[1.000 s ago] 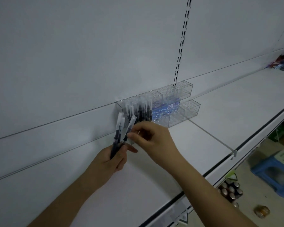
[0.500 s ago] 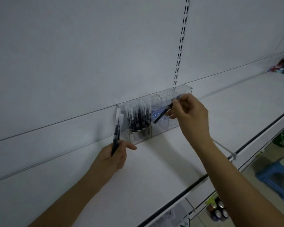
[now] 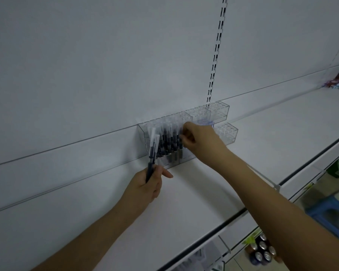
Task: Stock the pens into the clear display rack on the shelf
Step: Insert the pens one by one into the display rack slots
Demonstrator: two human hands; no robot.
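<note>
My left hand (image 3: 145, 184) grips a few pens (image 3: 152, 151) upright beside the clear rack (image 3: 200, 116) on the shelf (image 3: 184, 192). My right hand (image 3: 200, 139) is curled at the rack's standing pens; I cannot tell whether it pinches one.

The right hand (image 3: 199, 140) is back from the rack's empty right cells, its fingers now at the pens (image 3: 169, 141) standing in the rack (image 3: 218, 112).

Both forearms bare from the bottom edge up to the wrists, no sleeves in view. Left hand (image 3: 145, 187) & right hand (image 3: 199, 140): bare, no gloves, rings, watch or bands seen. Nails short, unpainted where visible. Right forearm looks broader, nearer the cam.
</note>
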